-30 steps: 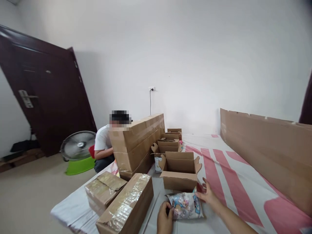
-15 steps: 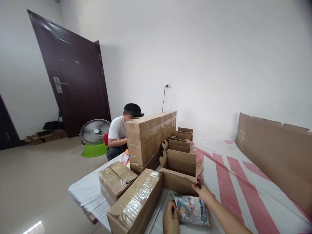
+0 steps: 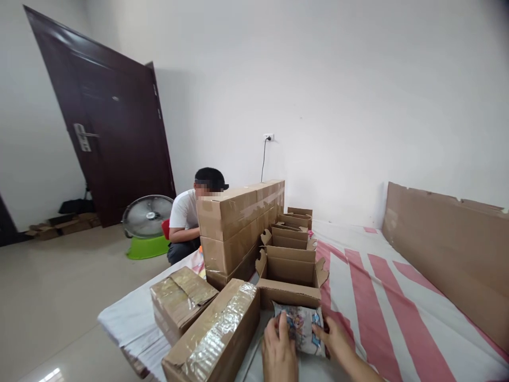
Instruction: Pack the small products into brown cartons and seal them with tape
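Note:
A puffy packet (image 3: 303,330) with a colourful cartoon print lies at the near end of a row of open cardboard boxes. My left hand (image 3: 279,347) holds its left side, fingers over the printed face. On the right edge, my right hand (image 3: 336,339) grips it with the thumb on top; the other fingers are partly hidden. Just behind the packet stands the nearest open box (image 3: 292,268), its flaps up and its inside partly visible.
Taped cartons (image 3: 222,318) stand to the left, with a stacked carton wall (image 3: 234,228) behind them. Beyond it a person in a white shirt (image 3: 185,215) crouches. A fan (image 3: 149,216) stands by the door (image 3: 107,122). A cardboard sheet (image 3: 445,249) rises along the right.
My right hand has moved from the box's corner down to the packet's right edge. My left hand has come further over the packet, which now sits closer against the box.

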`<control>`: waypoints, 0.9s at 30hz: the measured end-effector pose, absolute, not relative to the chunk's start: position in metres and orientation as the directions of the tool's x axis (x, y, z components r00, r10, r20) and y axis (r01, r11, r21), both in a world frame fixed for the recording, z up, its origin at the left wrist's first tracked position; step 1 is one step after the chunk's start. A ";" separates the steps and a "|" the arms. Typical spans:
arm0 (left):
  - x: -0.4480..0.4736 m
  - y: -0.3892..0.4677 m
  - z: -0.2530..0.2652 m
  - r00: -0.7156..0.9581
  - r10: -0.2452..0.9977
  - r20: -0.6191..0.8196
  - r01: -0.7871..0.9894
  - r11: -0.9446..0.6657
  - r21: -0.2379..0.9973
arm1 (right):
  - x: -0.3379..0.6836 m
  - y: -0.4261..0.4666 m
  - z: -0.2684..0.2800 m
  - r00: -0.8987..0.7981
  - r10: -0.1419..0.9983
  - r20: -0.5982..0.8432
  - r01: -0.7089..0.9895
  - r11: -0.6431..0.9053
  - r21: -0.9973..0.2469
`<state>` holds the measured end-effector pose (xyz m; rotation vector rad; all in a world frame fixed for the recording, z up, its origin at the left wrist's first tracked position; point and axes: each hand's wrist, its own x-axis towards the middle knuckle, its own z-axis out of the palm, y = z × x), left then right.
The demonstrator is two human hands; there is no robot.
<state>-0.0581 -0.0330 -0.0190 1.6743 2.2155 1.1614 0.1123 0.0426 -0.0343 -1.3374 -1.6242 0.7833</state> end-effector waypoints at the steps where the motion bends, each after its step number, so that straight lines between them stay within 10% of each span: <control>1: -0.055 -0.035 -0.021 -0.329 0.905 0.268 0.766 0.090 0.636 | 0.110 0.044 -0.036 -0.043 0.971 0.234 0.401 0.231 -0.886; 12: -0.054 0.009 0.022 -0.317 0.941 0.120 0.840 0.220 0.497 | 0.092 0.036 -0.057 0.053 0.943 0.329 0.220 0.310 -0.925; 27: -0.055 0.036 0.021 -0.326 0.927 0.185 0.860 0.210 0.465 | 0.090 0.029 -0.079 0.108 0.864 0.491 0.409 0.411 -0.815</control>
